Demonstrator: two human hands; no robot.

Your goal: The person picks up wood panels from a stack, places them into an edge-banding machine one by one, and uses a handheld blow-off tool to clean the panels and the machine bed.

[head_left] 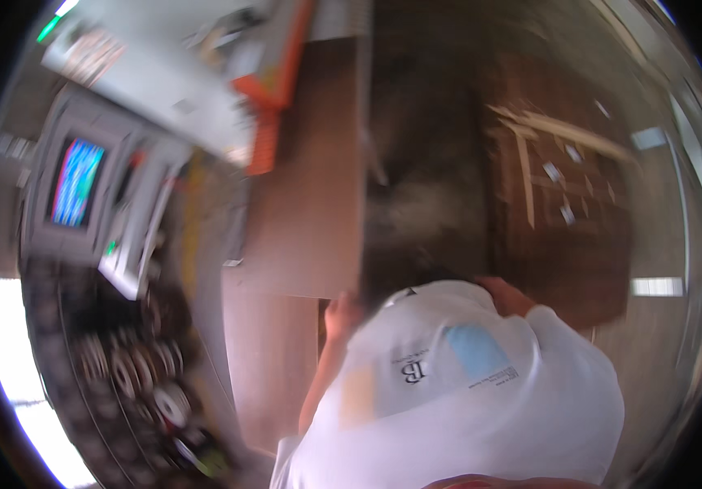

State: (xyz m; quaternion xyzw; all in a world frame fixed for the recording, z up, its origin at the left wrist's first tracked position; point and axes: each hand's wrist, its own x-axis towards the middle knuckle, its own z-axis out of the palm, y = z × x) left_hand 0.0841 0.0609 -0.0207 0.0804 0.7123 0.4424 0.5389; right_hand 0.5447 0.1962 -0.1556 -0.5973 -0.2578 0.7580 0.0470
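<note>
Brown and flat, a long panel (310, 187) stretches away left of centre, its near right corner at the left hand (344, 311); blur hides whether that hand is clamped on it. The right hand (493, 288), partly hidden by the white shirt (481, 407), is nearest a dark brown slab (563, 277) bearing pale strips (567, 130); its grip cannot be told. Farther left glows a screen (79, 182).

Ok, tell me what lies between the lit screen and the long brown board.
In the head view, from lit screen to long brown board lie grey housing, a white machine part, a blurred yellow stripe and grey floor.
</note>
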